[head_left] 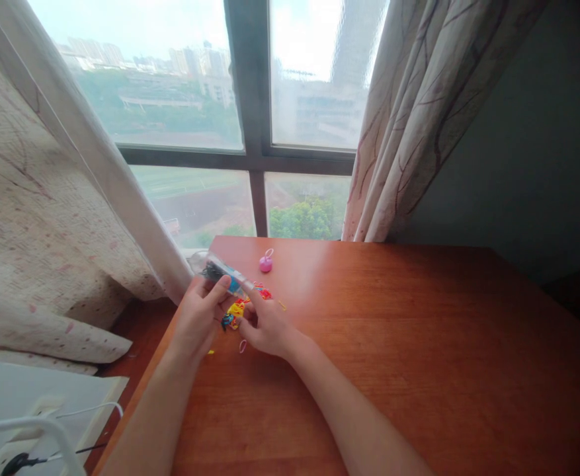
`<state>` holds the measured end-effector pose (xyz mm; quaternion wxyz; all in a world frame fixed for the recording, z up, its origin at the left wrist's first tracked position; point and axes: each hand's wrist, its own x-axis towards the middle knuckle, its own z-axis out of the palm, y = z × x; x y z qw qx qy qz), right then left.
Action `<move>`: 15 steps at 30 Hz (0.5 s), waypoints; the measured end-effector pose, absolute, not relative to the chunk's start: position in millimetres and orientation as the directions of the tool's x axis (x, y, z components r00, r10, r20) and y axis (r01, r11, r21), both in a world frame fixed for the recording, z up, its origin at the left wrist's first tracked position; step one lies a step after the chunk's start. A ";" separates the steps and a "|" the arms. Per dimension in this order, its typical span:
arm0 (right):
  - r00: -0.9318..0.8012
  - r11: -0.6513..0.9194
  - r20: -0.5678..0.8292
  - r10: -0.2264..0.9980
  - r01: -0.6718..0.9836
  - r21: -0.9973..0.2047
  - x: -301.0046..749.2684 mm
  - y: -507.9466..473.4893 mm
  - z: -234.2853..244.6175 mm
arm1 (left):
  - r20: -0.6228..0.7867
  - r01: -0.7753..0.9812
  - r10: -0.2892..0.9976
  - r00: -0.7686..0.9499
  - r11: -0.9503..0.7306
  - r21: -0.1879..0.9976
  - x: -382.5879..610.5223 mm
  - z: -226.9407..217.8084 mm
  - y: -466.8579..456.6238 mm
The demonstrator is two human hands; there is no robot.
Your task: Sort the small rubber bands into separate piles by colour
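My left hand point(198, 316) grips a clear plastic container point(224, 270) tilted over the table, thumb on top. My right hand point(264, 325) is closed beside it, fingers pinched at the container's lower end above a pile of small coloured rubber bands point(237, 310) in red, yellow and blue. A single pink band point(243, 346) lies just below my right hand. A small pink lid with a loop point(266, 263) sits farther back, apart from both hands.
The reddish wooden table point(393, 344) stands against a window point(250, 132) with patterned curtains point(418, 112) on both sides. At the lower left lies a white surface with a white cable and a black cable point(36, 436).
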<state>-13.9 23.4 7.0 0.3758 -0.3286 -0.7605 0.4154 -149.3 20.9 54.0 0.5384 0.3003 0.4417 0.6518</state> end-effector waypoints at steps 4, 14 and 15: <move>-0.510 0.268 0.214 0.833 0.034 -0.963 -13.1 25.9 13.5 | -0.106 -0.406 0.982 -0.158 0.034 0.913 -142.9 50.9 18.3; -0.602 -0.267 -0.015 0.799 -0.332 -0.905 -13.8 28.1 23.6 | -0.005 -0.350 0.934 -0.356 -0.128 0.928 -151.6 52.2 25.7; -0.572 -0.233 -0.016 0.820 -0.307 -0.923 -14.0 29.4 21.2 | 0.006 -0.337 0.927 -0.375 -0.143 0.931 -151.7 52.2 25.9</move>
